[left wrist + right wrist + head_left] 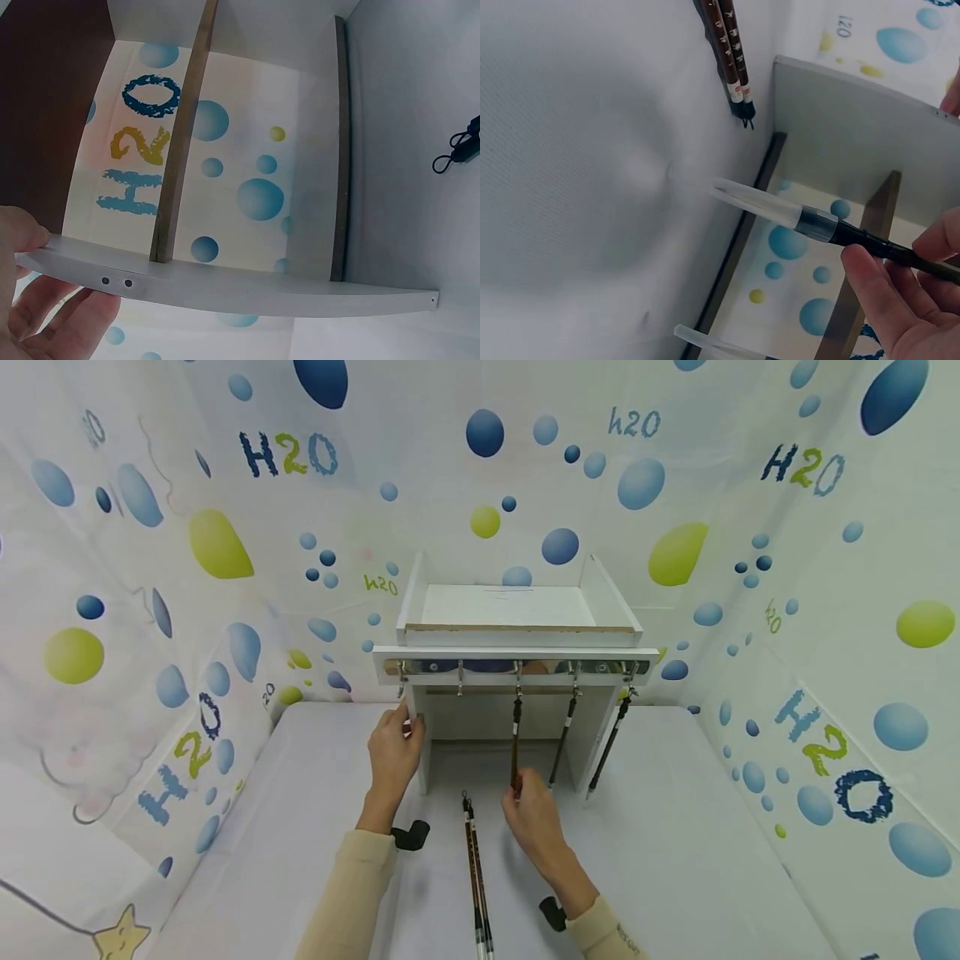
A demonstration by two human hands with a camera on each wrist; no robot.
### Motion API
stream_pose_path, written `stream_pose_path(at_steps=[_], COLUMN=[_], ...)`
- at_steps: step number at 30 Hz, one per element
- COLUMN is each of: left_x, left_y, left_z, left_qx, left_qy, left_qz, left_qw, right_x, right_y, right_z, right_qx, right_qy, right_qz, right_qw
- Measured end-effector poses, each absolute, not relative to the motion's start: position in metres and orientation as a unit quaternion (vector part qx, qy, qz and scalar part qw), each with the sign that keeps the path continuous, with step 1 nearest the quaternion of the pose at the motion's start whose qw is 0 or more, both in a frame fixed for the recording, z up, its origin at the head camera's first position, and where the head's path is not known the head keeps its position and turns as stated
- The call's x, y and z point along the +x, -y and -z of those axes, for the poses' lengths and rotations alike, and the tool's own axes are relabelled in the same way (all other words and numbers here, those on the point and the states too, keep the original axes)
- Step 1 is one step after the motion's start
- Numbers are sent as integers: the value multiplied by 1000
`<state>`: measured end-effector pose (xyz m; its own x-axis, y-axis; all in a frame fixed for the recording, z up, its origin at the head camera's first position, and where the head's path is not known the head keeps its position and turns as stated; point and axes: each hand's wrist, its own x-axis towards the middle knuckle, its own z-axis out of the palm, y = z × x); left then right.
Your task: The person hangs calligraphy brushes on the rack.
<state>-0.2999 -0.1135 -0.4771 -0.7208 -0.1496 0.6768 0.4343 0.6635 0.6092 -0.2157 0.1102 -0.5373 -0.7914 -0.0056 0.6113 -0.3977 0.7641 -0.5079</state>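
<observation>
A white wooden shelf [517,639] stands on the table with a shiny hook rail [487,667] along its front. My left hand [393,752] grips the front edge of its left side panel [225,289], thumb on one face and fingers on the other. From a middle hook hangs a Chinese writing brush [516,727]; my right hand [536,818] pinches its lower handle. A clear cap [757,202] covers that brush's tip, pointing down. Another brush [564,739] and a third one [611,743] hang to its right, the outer one slanted.
Two more brushes [476,877] lie side by side on the white tabletop [660,843], between my forearms. Their hanging loops point toward the shelf. Behind and beside the table hangs a white curtain [420,410] printed with bubbles and H2O lettering.
</observation>
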Motion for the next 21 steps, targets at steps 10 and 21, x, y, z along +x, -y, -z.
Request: stream_pose_path(at_steps=[10,21], left_x=[-299,-299], left_y=[113,114], left_z=[478,478], left_qx=[-82,-84], left_qy=[840,838], left_qz=[402,404], left_qw=[356,356], right_x=[-219,-215], right_y=[-110,-114], right_z=[537,532], right_qx=[113,100], right_qy=[894,899], right_qz=[-320,-340], right_qw=[292,257])
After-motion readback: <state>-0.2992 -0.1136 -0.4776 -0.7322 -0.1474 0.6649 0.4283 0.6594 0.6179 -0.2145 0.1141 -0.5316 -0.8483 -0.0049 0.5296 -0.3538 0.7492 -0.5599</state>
